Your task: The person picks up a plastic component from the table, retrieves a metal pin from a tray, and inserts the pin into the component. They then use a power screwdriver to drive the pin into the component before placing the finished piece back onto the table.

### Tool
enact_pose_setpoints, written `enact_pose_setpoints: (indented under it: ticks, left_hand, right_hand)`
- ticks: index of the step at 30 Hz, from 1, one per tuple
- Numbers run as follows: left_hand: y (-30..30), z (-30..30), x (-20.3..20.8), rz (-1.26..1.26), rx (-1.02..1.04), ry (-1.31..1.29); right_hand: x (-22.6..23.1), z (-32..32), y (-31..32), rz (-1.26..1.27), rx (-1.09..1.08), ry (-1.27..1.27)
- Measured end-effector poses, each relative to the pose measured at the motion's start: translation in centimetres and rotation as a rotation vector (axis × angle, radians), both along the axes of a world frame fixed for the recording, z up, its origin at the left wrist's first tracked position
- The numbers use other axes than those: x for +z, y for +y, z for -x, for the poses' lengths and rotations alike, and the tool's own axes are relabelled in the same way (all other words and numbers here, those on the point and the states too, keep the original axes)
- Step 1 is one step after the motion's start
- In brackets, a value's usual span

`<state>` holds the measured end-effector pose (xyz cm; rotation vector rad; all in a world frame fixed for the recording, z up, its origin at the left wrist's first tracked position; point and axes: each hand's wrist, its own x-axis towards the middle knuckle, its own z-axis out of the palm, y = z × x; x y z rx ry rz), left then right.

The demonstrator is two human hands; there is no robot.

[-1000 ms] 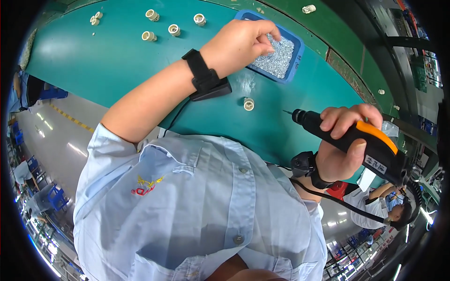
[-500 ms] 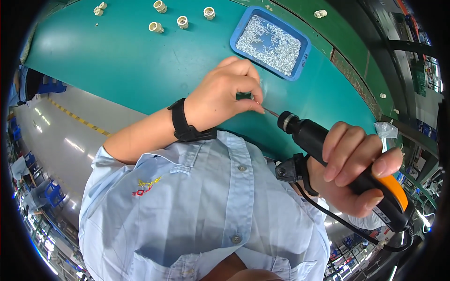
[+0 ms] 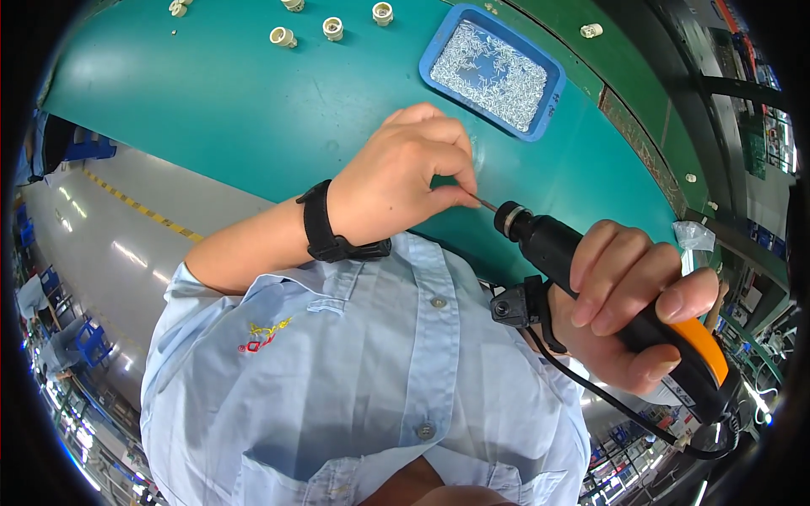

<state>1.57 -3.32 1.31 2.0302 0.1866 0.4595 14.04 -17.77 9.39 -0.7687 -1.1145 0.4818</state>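
Observation:
My right hand (image 3: 633, 295) is wrapped round a black and orange electric screwdriver (image 3: 553, 244), which points up and to the left. Its thin bit (image 3: 487, 202) reaches the fingertips of my left hand (image 3: 413, 164). There the thumb and forefinger are pinched together right at the bit's tip, over the green table. Whatever they grip, if anything, is too small and covered to make out. Beyond my left hand stands a blue tray (image 3: 553, 88) holding a spread of small silvery screws (image 3: 515, 76).
Several cream-coloured round fittings (image 3: 332, 29) stand at the table's far side, and another (image 3: 591, 30) lies on the green ledge beyond the tray. The screwdriver's black cable (image 3: 717, 454) hangs at the lower right. A clear plastic bag (image 3: 693, 235) is at the right.
The screwdriver has shifted slightly left, bringing its bit to my left fingertips. My left thumb and forefinger have drawn together, and the small shiny bit between them is now hidden.

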Motion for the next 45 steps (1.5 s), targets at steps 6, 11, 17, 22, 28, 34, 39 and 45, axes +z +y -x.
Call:
enact_pose_setpoints:
  ticks: [6,11,17,22,28,34,39,45]
  left_hand:
    - [0.0,0.0,-0.5,0.071,-0.086,-0.018]
    - [0.5,-1.2,-1.9,-0.087,-0.004,-0.103]
    - [0.6,-1.2,-3.5,0.256,-0.211,0.209]
    - [0.5,-1.1,-4.0,0.316,-0.186,0.194]
    - [0.5,-1.0,-3.7,0.320,-0.166,0.235]
    - [0.6,-1.1,-3.6,0.332,-0.184,0.240]
    - [0.7,-1.0,-3.7,0.314,-0.193,0.240]
    - [0.8,-1.0,-3.7,0.276,-0.195,0.237]
  right_hand:
    - [0.3,0.7,0.2,0.044,-0.020,-0.004]
    - [-0.1,0.7,-0.1,0.075,-0.082,0.009]
    - [-0.8,0.2,0.4,0.056,-0.125,-0.005]
    - [-1.6,0.4,1.5,0.093,-0.158,0.027]
    - [-2.3,0.8,2.0,0.205,-0.177,0.042]
    - [-2.8,1.0,2.5,0.245,-0.196,-0.120]
    - [-2.9,1.1,2.9,0.257,-0.158,-0.133]
    - [-3.0,1.1,3.4,0.270,-0.172,-0.132]
